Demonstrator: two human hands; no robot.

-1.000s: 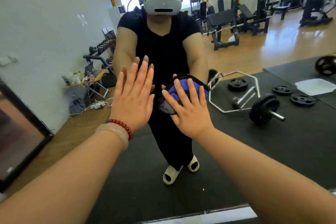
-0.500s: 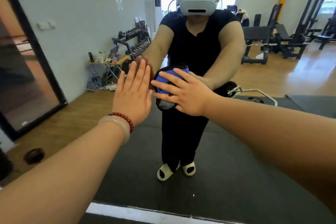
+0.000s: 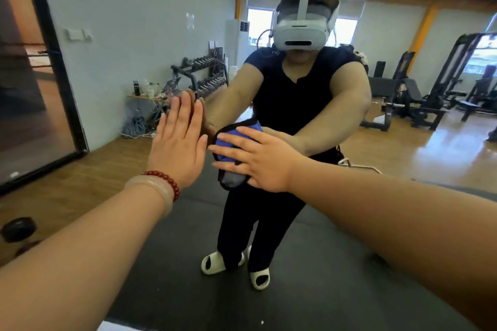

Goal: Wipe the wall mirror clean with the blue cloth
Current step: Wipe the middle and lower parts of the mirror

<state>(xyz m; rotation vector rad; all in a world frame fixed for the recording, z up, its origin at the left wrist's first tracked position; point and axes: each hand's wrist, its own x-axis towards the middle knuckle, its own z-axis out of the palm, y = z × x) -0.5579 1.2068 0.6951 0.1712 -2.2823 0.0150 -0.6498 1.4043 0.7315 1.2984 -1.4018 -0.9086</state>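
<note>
Since the earlier frame my right hand (image 3: 258, 161) has turned from fingers-up to fingers-left and slid the cloth (image 3: 228, 148) across, so its fingertips now lie just beside my left thumb. My view has also lifted, taking in the ceiling lights.

The cloth, blue with a dark edge, is pinned flat against the mirror (image 3: 403, 148) at about waist height on my reflection. It is bunched small, and a grey corner pokes out below the palm. The right hand presses on it with straight, spread fingers, not curled round it. The left hand (image 3: 178, 148) lies flat and open on the glass just left of the cloth, fingers together and pointing up, with red beads (image 3: 164, 180) at the wrist.

In the glass I see myself in dark clothes and a white headset (image 3: 300, 35), with a dumbbell rack (image 3: 204, 72) behind.

My judgement of the risks:
- The cloth is only pressed, not held, so a quick stroke could leave it behind or drop it.
- My right fingertips reach past the cloth's edge and may smear bare glass.
- The left palm is probably leaving a print that will need wiping.
- Sliding any further left would run the hands into each other.
</note>
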